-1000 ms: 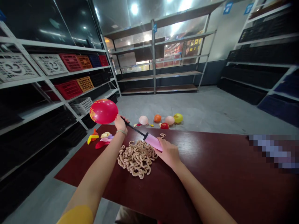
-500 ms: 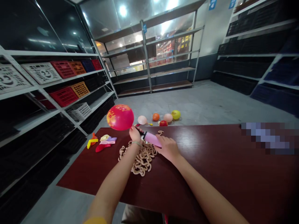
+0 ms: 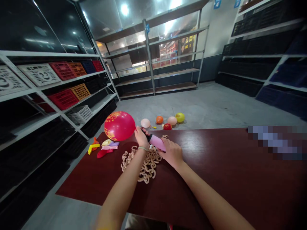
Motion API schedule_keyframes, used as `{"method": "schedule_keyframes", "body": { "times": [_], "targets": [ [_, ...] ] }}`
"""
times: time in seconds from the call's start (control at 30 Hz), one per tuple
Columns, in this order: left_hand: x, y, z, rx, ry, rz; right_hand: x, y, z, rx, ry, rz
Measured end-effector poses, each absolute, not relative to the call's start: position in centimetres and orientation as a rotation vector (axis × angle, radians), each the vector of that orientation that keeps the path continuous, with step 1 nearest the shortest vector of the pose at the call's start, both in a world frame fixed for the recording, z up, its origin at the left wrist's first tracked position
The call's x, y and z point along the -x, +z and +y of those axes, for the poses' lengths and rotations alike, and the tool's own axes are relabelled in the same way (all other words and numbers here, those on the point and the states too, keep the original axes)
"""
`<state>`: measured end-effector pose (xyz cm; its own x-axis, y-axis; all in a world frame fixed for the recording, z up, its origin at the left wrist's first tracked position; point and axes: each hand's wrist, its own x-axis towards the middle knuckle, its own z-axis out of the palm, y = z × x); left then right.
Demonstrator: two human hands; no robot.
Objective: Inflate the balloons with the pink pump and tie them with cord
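Note:
My left hand [image 3: 141, 138] is closed around the neck of an inflated red balloon [image 3: 120, 126] with a yellow print, where it meets the dark end of a pink hand pump [image 3: 157, 143]. The balloon sticks out to the left of that hand, over the table's far edge. My right hand [image 3: 173, 153] wraps round the pump's pink barrel at its other end. Below both hands a pile of beige, curled, worm-like pieces [image 3: 146, 169] lies on the table, partly covered by my left forearm. The exact join between balloon and nozzle is hidden by my fingers.
Flat balloons [image 3: 109, 145] in several colours lie on the dark red table [image 3: 216, 166] at left. Beyond its far edge are several inflated balloons [image 3: 172, 120] on the floor. Shelves with crates [image 3: 63, 98] stand at left, and a metal rack [image 3: 153, 76] at the back.
The red balloon has grown a little and shifted left and down. My left hand has moved slightly right along the pump, closer to my right hand, which has hardly moved.

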<state>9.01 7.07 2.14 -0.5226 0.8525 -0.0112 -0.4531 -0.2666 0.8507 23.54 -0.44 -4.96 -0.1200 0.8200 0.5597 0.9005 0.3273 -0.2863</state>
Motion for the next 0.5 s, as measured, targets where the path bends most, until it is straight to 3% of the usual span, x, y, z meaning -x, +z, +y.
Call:
{"method": "schedule_keyframes", "body": {
  "times": [0.13,0.37,0.5],
  "targets": [
    [-9.4,1.6,6.5,-0.617,1.851,1.040,-24.1,-4.9,-0.5,1.482,-0.152,-2.008],
    [-0.3,6.6,9.6,-0.544,1.939,1.113,-23.5,-4.8,-0.3,1.377,-0.090,-2.067],
    [0.1,7.6,9.9,-0.471,2.033,1.077,-23.1,-5.1,0.0,1.378,-0.112,-2.033]
  ]
}}
